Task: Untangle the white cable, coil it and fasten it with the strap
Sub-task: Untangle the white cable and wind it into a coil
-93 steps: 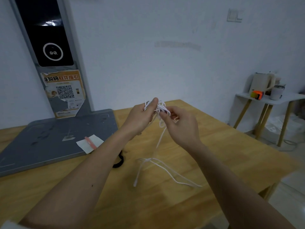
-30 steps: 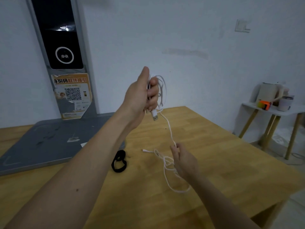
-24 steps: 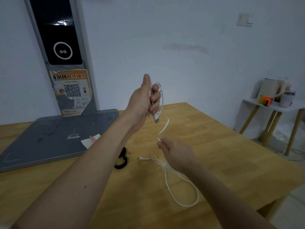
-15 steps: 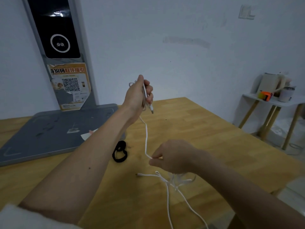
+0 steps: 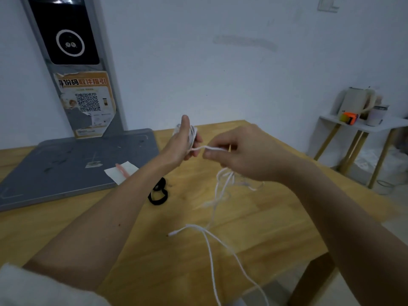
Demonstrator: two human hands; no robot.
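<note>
Since half a second ago, both of my hands have come together at the centre of the frame: my right hand [image 5: 245,153] has risen from low over the table to level with my left hand [image 5: 181,142], which has dropped from higher up.

My left hand stands edge-on, thumb up, fingers curled round a small bundle of the white cable [image 5: 212,217]; only a few white turns show past the palm, and the rest of the bundle is hidden behind it. A short run of cable stretches from that bundle to my right hand, which pinches it between thumb and curled fingers.

Below my right hand the cable hangs in a blurred tangle whose loops I cannot sort out. Lower, strands spread over the wooden table [image 5: 276,217]; one ends in a small plug at lower centre, and two run off the bottom edge of the frame.

The black strap [image 5: 157,193] lies on the table left of centre, partly behind my left forearm, apart from the cable.

A grey base plate [image 5: 66,168] sits at left with a paper slip [image 5: 121,171] on its corner. At far right a small side table [image 5: 375,127] carries blurry items.
</note>
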